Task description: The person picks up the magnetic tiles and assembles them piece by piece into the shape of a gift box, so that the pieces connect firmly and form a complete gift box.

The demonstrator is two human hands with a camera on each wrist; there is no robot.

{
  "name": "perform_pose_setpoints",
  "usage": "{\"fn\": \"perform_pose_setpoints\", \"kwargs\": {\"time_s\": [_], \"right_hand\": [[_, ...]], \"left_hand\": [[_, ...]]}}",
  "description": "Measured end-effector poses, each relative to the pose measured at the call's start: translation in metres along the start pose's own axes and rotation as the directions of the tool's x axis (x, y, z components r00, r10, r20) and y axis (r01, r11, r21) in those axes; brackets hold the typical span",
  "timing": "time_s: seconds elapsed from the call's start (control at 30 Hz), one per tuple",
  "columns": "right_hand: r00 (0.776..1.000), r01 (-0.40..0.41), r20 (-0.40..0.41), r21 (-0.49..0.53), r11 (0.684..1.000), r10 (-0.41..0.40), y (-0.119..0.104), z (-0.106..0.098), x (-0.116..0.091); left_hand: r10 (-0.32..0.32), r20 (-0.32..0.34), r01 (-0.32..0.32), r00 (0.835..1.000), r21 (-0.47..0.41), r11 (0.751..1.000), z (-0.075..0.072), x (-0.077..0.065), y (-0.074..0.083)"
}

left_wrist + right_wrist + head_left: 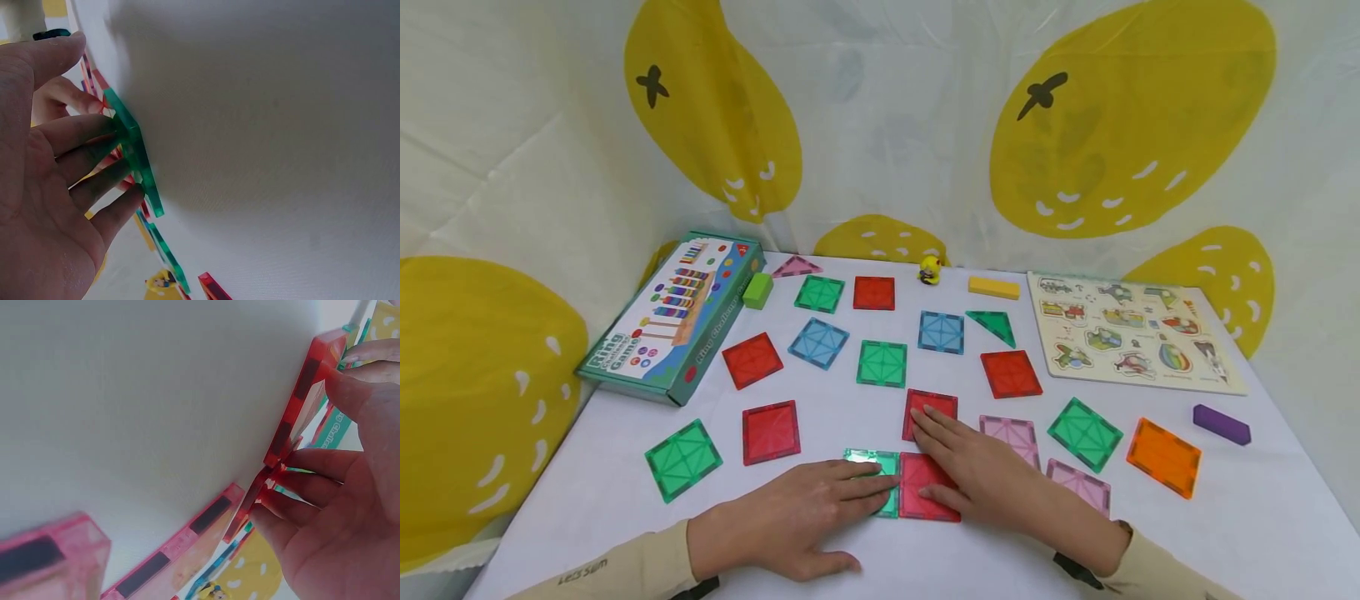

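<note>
My left hand (812, 517) lies with straight fingers on a clear green square magnetic tile (871, 456), its thumb spread toward me on the white cloth. Edge to edge with that tile, on its right, is a red square tile (917, 507). A second red tile (936, 400) lies just beyond. My right hand (985, 471) spans both red tiles, fingertips on the farther one and thumb on the nearer. In the left wrist view, extended fingers touch the green tile (147, 169). The right wrist view shows the thumb against the red tile's edge (294, 406).
Pink tiles (1011, 433) lie right of my right hand, with a green tile (1085, 434) and an orange tile (1163, 457) beyond. More tiles spread farther back. A game box (673, 317) stands left, a picture puzzle board (1131, 333) right, a yellow figurine (929, 269) behind.
</note>
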State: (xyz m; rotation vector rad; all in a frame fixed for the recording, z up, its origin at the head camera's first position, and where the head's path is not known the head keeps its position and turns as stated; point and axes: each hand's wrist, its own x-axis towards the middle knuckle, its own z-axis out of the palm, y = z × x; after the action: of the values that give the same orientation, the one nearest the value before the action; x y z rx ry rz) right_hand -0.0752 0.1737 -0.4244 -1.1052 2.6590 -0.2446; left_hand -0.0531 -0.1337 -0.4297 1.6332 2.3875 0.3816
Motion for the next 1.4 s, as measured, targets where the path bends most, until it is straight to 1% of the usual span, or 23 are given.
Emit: {"fn": "perform_pose_setpoints", "kwargs": {"time_s": [0.2,0.33,0.47,0.53,0.63,0.73,0.83,0.9,1.0,1.1,1.2,1.3,1.4], "right_hand": [[1.0,0.015,0.0,-0.009,1.0,-0.015,-0.004,0.001,-0.004],[1.0,0.026,-0.007,-0.007,1.0,-0.026,-0.005,0.003,-0.006],[1.0,0.025,-0.012,-0.002,1.0,-0.025,-0.005,0.004,-0.007],[1.0,0.021,-0.012,0.006,1.0,-0.021,-0.004,0.005,-0.007],[1.0,0.012,-0.016,0.02,1.0,-0.012,-0.004,0.006,-0.008],[1.0,0.006,-0.026,0.033,0.999,-0.005,-0.003,0.008,-0.009],[0.999,0.009,-0.035,0.035,0.999,-0.008,-0.003,0.01,-0.011],[0.999,0.018,-0.043,0.031,0.999,-0.017,-0.003,0.011,-0.011],[0.998,0.03,-0.049,0.02,0.999,-0.029,-0.004,0.012,-0.01],[0.999,0.03,-0.043,0.006,1.0,-0.029,-0.004,0.012,-0.01],[0.999,0.023,-0.034,-0.008,1.0,-0.023,-0.004,0.012,-0.009],[0.999,0.018,-0.031,-0.013,1.0,-0.018,-0.004,0.013,-0.009],[0.999,0.016,-0.03,-0.017,1.0,-0.016,-0.004,0.013,-0.009]], "left_hand": [[0.01,-0.016,-0.01,1.0,0.004,1.0,0.0,0.001,-0.002],[0.016,-0.01,-0.016,1.0,-0.004,1.0,-0.002,0.001,-0.004],[0.034,0.001,-0.034,0.999,-0.01,0.999,-0.005,0.004,-0.009],[0.033,-0.009,-0.033,0.999,-0.014,0.999,-0.009,0.006,-0.012],[0.003,-0.061,-0.003,0.998,-0.011,1.0,-0.016,0.012,-0.021],[-0.059,-0.113,0.06,0.992,-0.002,0.998,-0.026,0.018,-0.035],[-0.107,-0.132,0.111,0.985,0.029,0.993,-0.034,0.025,-0.052],[-0.123,-0.137,0.131,0.983,0.047,0.99,-0.038,0.031,-0.063],[-0.134,-0.128,0.144,0.983,0.07,0.987,-0.042,0.04,-0.077],[-0.153,-0.097,0.161,0.983,0.081,0.984,-0.043,0.05,-0.088],[-0.189,-0.051,0.192,0.981,0.086,0.978,-0.044,0.06,-0.097],[-0.212,-0.022,0.213,0.977,0.059,0.975,-0.043,0.066,-0.101],[-0.214,0.004,0.214,0.977,0.015,0.977,-0.04,0.064,-0.1]]}}
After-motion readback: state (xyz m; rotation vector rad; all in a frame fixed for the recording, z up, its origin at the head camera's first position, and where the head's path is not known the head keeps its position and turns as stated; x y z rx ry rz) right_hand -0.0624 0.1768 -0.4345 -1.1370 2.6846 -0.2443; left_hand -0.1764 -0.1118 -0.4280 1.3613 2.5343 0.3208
